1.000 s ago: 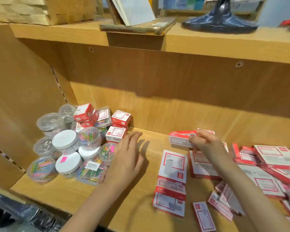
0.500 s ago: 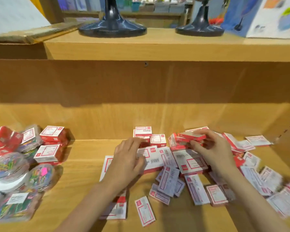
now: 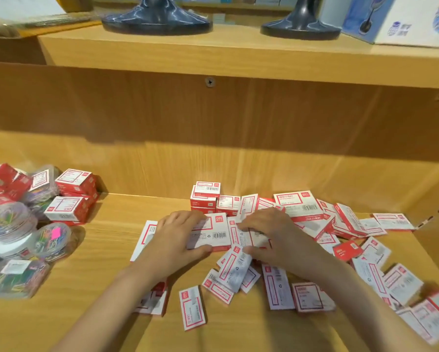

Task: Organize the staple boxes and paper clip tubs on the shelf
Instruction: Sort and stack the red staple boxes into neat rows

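Staple boxes, red-and-white cardboard ones, are the job here, along with the clear round plastic paper clip tubs (image 3: 49, 241) heaped at the far left of the pale wooden shelf (image 3: 106, 250). Several tubs lie tipped against each other, coloured clips showing through, and a few small red staple boxes (image 3: 71, 207) sit stacked at the heap's right edge, just beside the back panel.

Moving right, your left hand (image 3: 174, 240) grips the left end of a large flat red-and-white staple box (image 3: 213, 235), fingers curled over its far edge and thumb against the near edge. Your right hand (image 3: 271, 237) lies just beside it on the neighbouring flat boxes, fingers bent over the top and thumb tucked under a tilted small box; whether it actually pinches one, you cannot tell from this view. Behind both hands a short stack of small boxes (image 3: 205, 196) stands against the back panel.

Further right, the loose scatter of flat boxes (image 3: 365, 252) runs on to the shelf's right end, many overlapping or askew.

You appear to be at the gathering step, squaring the flat boxes into a pile. The next move likely calls for drawing both hands together so the edges align, then setting that pile against the back panel without nudging the loose ones off the front edge.
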Tool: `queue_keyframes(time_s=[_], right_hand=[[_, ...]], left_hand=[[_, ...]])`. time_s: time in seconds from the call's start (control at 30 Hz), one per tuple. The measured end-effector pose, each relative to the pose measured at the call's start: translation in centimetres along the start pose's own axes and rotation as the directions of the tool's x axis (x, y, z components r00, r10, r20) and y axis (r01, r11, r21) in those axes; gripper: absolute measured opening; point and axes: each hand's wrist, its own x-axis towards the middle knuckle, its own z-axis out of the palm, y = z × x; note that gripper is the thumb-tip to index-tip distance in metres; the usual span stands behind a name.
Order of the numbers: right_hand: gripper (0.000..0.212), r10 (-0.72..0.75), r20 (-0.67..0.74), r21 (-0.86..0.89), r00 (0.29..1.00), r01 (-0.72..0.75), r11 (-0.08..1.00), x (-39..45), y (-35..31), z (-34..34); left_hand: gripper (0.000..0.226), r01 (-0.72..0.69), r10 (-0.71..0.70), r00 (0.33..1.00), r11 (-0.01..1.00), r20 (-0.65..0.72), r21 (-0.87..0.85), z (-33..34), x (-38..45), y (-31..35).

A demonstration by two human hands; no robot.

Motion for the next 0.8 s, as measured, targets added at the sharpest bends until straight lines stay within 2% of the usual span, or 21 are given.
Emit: queue_keyframes(time_s=[0.1,0.17,0.23,0.33,0.4,0.43,0.47,0.57,0.63,0.7,0.8], right_hand=[[0.062,-0.032,0.092,0.004,0.995,0.032,0.999,-0.6,0.0,0.6],[0.064,-0.079,0.136,-0.079,0.988,0.090,0.993,-0.8,0.2,1.0],[0.050,-0.126,0.105,-0.124,0.986,0.139,0.983,-0.7,0.4,1.4],[0.006,-0.132,-0.061,0.063,0.989,0.136,0.989,-0.4,0.9,1.0],[0.018,-0.071,-0.092,0.132,0.993,0.083,0.988,-0.2,1.2,0.2],[0.016,-0.074,-0.087,0.142,0.993,0.086,0.986,-0.2,1.2,0.0],[0.014,-0.117,-0.072,0.134,0.991,0.125,0.983,-0.1,0.9,-0.1],[0.042,-0.237,0.094,0.107,0.967,0.227,0.968,-0.1,-0.5,1.6],[0.045,-0.276,0.104,0.026,0.955,0.275,0.961,0.0,-1.0,3.2],[0.037,-0.250,0.045,0.021,0.967,0.249,0.968,0.3,-1.2,3.3],[0.028,-0.095,-0.129,0.163,0.987,0.116,0.980,1.2,-1.3,1.7]], left_hand=[[0.070,0.004,-0.004,1.000,1.000,0.007,0.006,-0.3,-0.6,-0.3],[0.061,0.002,-0.002,1.000,1.000,0.000,0.028,-0.6,-1.4,-0.4],[0.055,0.005,-0.005,1.000,1.000,-0.005,0.014,-0.8,-2.5,-0.2],[0.047,0.011,-0.012,0.999,1.000,-0.030,-0.027,-0.8,-4.1,-0.4],[0.041,0.051,-0.054,0.995,0.998,-0.085,-0.037,-1.2,-4.8,-1.0],[0.041,0.078,-0.083,0.991,0.996,-0.109,-0.048,-1.5,-5.1,-1.2],[0.042,0.098,-0.105,0.986,0.993,-0.129,-0.058,-1.8,-5.3,-1.4],[0.042,0.128,-0.139,0.978,0.989,-0.158,-0.077,-2.5,-6.2,-1.6],[0.045,0.160,-0.172,0.974,0.983,-0.147,-0.091,-2.7,-7.3,-1.7],[0.050,0.189,-0.202,0.972,0.976,-0.120,-0.110,-2.9,-8.7,-1.7],[0.052,0.200,-0.212,0.976,0.967,-0.059,-0.157,-3.0,-10.3,-1.6]])
